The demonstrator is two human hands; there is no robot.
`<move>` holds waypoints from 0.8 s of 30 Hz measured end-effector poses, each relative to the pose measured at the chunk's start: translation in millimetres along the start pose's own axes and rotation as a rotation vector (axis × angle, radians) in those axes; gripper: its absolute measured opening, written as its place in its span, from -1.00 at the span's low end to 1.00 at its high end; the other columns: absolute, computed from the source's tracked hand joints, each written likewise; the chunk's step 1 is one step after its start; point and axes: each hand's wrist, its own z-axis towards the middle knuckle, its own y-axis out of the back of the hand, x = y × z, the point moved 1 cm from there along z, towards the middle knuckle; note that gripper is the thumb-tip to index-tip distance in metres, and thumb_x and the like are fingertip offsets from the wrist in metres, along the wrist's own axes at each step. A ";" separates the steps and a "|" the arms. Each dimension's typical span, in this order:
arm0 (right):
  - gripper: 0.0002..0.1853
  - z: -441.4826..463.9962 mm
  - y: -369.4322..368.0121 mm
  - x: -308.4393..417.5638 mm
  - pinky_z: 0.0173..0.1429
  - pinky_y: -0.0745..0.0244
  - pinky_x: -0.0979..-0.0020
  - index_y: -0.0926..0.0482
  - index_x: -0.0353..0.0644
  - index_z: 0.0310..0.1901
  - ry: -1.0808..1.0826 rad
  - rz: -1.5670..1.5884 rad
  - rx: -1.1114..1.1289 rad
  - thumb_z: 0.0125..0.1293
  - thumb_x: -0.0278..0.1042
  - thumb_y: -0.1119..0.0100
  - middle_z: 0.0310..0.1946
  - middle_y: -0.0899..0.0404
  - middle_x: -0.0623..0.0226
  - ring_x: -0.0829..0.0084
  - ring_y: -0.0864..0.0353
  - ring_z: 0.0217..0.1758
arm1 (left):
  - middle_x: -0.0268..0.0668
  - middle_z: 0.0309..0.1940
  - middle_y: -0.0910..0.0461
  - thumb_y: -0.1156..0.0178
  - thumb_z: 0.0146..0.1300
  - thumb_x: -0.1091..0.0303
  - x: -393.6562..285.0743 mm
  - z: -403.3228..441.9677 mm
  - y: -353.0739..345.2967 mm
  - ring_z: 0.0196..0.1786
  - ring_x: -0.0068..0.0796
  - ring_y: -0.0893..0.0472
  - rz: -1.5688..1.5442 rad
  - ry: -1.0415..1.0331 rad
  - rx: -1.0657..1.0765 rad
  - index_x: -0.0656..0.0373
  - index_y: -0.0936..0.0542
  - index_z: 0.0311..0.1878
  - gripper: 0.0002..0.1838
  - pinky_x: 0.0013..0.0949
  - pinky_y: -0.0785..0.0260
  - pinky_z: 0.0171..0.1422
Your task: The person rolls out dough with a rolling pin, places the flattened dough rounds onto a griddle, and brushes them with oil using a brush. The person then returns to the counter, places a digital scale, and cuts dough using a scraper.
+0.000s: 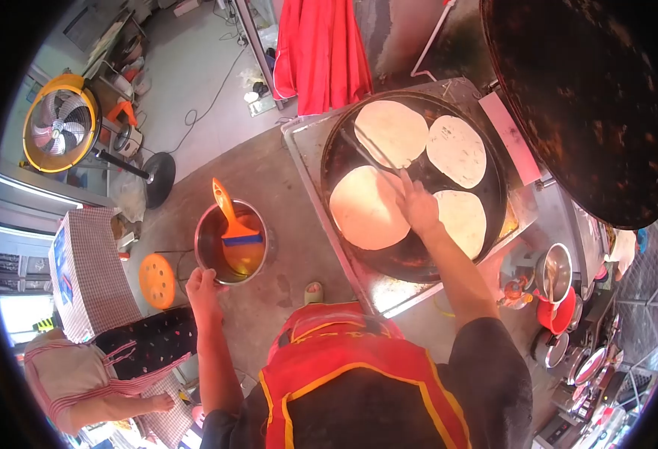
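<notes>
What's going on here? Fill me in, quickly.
A person in a red apron works at a round griddle with four flatbreads lying on it. The right hand holds a long, thin tool over one of them. The left hand grips the rim of a metal pot, where an orange-handled brush rests in yellowish liquid.

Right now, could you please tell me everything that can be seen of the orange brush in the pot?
The brush has a bright orange, plastic-looking handle that widens toward its lower end, where a blue strip runs across. It stands slanted in the round metal pot, wide end down at the orange-yellow liquid, handle tip sticking out past the far rim. How deep the bristles sit cannot be told. No hand touches it; the left hand grips the pot's near edge.
</notes>
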 end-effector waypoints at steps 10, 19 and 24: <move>-0.71 -143.0 81.0 -56.7 -0.63 -0.30 0.46 -0.44 -0.19 -0.13 -1.104 1.468 0.191 0.39 -0.10 -0.06 -0.54 -0.42 0.33 0.49 -0.41 -0.64 | -0.39 -0.51 -0.46 -0.06 0.23 0.40 -8.8 14.5 -23.9 -0.49 -0.62 -0.44 -0.034 0.011 0.114 0.25 -0.51 -0.37 -0.87 -0.50 -0.37 -0.34; -0.73 -61.7 0.0 -88.5 -0.66 -0.29 0.48 -0.42 -0.10 -0.30 -1.026 1.665 -0.317 0.41 -0.06 -0.05 -0.54 -0.45 0.34 0.50 -0.40 -0.67 | -0.42 -0.52 -0.44 -0.07 0.25 0.38 -21.6 3.8 -41.5 -0.48 -0.66 -0.42 -0.149 0.095 0.068 0.24 -0.51 -0.35 -0.86 -0.56 -0.35 -0.35; -0.78 -2.2 -19.9 -146.9 -0.67 -0.28 0.50 -0.47 -0.11 -0.29 -0.959 1.661 -0.430 0.38 -0.15 -0.09 -0.59 -0.45 0.38 0.54 -0.39 -0.67 | -0.40 -0.49 -0.48 -0.06 0.25 0.38 -59.1 -12.7 -54.0 -0.48 -0.66 -0.42 0.005 0.165 0.028 0.26 -0.52 -0.34 -0.85 -0.56 -0.34 -0.37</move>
